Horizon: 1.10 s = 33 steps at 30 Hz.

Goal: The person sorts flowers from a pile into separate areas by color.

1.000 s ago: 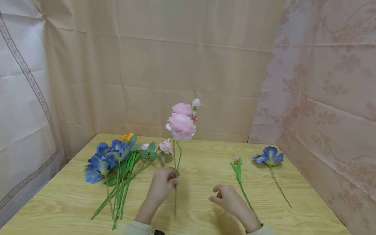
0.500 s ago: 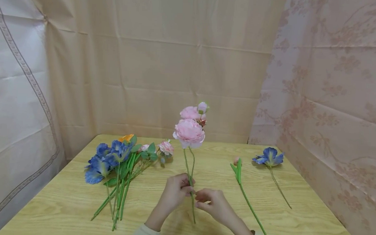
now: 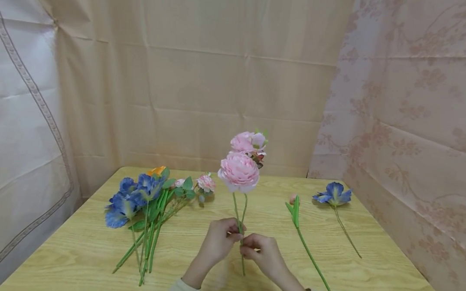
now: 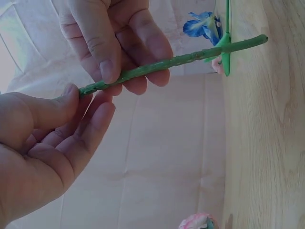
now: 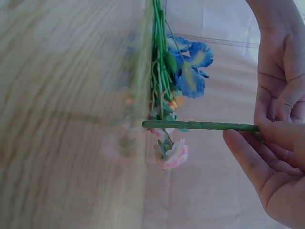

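Note:
A pink peony point(image 3: 239, 171), an artificial flower with two blooms and a bud, stands upright over the middle of the table in the head view. My left hand point(image 3: 218, 242) pinches its green stem point(image 4: 186, 59) below the fork. Just beneath, my right hand point(image 3: 263, 253) pinches the same stem between thumb and fingers. Below both hands the stem's lower end sticks out free, as the right wrist view also shows. Parts of the stem are hidden behind the fingers.
Blue flowers point(image 3: 131, 197), an orange bloom point(image 3: 156, 171) and small pink flowers point(image 3: 205, 183) lie bunched on the table's left. On the right lie a pink tulip point(image 3: 295, 213) and a single blue flower point(image 3: 334, 194). Curtains surround the wooden table point(image 3: 75, 260).
My left hand has carried the peony rightwards and slightly lower. My right hand has moved left from near the tulip and taken hold of the peony's stem.

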{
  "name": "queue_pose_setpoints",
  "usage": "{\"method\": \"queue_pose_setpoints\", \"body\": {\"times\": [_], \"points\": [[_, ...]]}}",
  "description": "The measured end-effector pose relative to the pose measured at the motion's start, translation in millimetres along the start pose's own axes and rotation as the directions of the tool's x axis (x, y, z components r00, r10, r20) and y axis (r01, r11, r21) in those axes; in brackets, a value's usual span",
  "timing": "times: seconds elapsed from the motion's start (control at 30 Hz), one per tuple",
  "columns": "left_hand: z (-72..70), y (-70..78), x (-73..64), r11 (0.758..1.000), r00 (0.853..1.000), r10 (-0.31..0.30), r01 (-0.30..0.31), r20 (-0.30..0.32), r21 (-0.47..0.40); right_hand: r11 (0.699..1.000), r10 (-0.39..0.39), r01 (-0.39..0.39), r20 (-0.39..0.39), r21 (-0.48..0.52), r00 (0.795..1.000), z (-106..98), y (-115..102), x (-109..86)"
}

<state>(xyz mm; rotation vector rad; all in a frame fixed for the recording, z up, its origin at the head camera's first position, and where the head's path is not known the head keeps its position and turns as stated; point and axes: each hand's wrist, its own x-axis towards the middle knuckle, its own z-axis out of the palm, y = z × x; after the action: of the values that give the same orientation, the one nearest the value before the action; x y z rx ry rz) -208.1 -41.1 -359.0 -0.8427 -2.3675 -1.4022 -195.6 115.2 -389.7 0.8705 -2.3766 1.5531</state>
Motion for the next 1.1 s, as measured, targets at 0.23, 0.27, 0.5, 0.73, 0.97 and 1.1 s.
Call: {"method": "queue_pose_setpoints", "body": {"times": [0.23,0.27,0.5,0.73,0.97,1.1], "points": [[1.3,1.7,3.0,1.000,1.000,-0.009,0.009,-0.004,-0.003,0.995,-0.101,0.100,-0.044,-0.013,0.994,-1.2,-26.0,-0.7],[1.5,2.0,3.7,1.000,1.000,-0.009,0.009,-0.004,-0.008,0.993,-0.120,0.120,-0.049,-0.014,0.992,-1.6,-27.6,-0.8],[1.7,2.3,5.1,1.000,1.000,-0.005,0.005,0.007,-0.005,0.994,-0.112,0.112,-0.059,-0.005,0.992,-1.8,-30.3,-1.5],[2.4,-3.4,2.6,1.000,0.999,-0.001,0.002,0.043,-0.008,0.998,-0.065,0.064,-0.060,-0.018,0.996,-2.4,-29.9,-3.1],[5.8,-9.5,-3.4,1.000,0.996,-0.024,0.025,0.091,-0.009,0.995,0.095,-0.097,-0.060,-0.019,0.994,-8.3,7.1,-4.0],[5.2,-9.3,-4.5,0.999,0.992,-0.031,0.032,0.121,-0.002,0.983,0.174,-0.178,-0.076,-0.048,0.982,-18.6,12.3,-1.2]]}}
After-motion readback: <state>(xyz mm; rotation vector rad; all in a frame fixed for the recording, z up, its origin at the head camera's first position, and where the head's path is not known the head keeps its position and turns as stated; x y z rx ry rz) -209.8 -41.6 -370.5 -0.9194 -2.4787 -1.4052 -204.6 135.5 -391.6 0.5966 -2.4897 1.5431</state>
